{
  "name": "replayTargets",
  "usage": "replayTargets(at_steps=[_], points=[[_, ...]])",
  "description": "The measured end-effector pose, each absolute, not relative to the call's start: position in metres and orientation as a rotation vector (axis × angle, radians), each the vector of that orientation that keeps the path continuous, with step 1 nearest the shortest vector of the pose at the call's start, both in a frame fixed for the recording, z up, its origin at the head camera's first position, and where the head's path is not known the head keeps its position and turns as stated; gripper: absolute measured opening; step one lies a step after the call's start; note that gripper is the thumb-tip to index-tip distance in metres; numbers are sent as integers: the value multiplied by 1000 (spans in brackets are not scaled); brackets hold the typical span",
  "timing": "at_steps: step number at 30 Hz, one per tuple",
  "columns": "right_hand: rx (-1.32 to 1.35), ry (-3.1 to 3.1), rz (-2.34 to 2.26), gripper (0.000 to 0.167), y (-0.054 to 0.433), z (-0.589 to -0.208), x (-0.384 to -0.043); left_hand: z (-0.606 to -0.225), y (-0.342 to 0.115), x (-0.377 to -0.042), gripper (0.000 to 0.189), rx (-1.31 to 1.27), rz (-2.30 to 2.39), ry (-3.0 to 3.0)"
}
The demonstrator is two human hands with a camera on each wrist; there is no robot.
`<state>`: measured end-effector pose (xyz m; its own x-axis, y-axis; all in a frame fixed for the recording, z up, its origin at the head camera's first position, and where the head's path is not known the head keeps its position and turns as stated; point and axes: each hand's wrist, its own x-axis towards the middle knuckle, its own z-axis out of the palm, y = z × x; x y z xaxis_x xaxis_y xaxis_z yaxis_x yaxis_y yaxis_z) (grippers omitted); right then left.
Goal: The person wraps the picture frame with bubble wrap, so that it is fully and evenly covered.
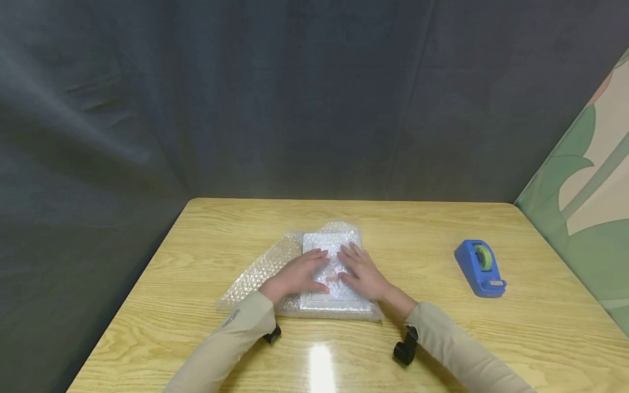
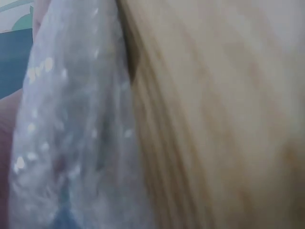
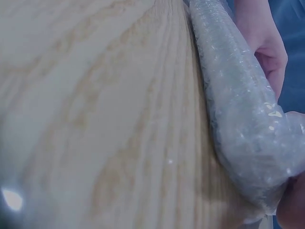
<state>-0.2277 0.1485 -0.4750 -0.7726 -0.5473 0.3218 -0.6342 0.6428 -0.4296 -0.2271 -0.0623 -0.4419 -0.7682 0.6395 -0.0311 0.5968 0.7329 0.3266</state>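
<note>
A flat rectangular item (image 1: 321, 242), pale and framed in look, lies wrapped in clear bubble wrap (image 1: 260, 267) on the table. What exactly is inside the wrap cannot be made out. My left hand (image 1: 297, 274) rests on its left part with fingers spread. On the right part lies my right hand (image 1: 363, 274), its fingers also spread and pointing inward. The right wrist view shows the rounded near edge of the bubble wrap (image 3: 238, 100) on the wood. In the left wrist view the bubble wrap (image 2: 81, 119) is blurred and close.
A blue tape dispenser (image 1: 474, 273) with a yellow-green roll stands on the right of the wooden table (image 1: 196, 245). A loose flap of wrap spreads left of the item. Dark cloth (image 1: 304, 98) hangs behind the table, and a leaf-patterned surface (image 1: 599, 256) borders the right side.
</note>
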Motion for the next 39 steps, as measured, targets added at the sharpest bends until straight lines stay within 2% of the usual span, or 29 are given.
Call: replayTargets(at_steps=[7, 12, 15, 22, 30, 39], points=[[971, -2688, 809, 52, 149, -475, -228, -444, -64, -217, 64, 994, 450, 2868], [973, -2670, 824, 52, 150, -477, -228, -435, -81, -207, 60, 940, 618, 2899], [972, -2668, 845, 52, 150, -477, -228, -428, -99, -204, 60, 893, 743, 2903], [986, -2674, 855, 52, 151, -478, -228, -418, -153, -193, 62, 600, 1036, 2871], [977, -2671, 870, 52, 150, -476, -226, -425, -209, -180, 68, 412, 1099, 2807], [965, -2675, 867, 51, 150, -476, -226, -436, -248, -166, 62, 276, 1196, 2704]])
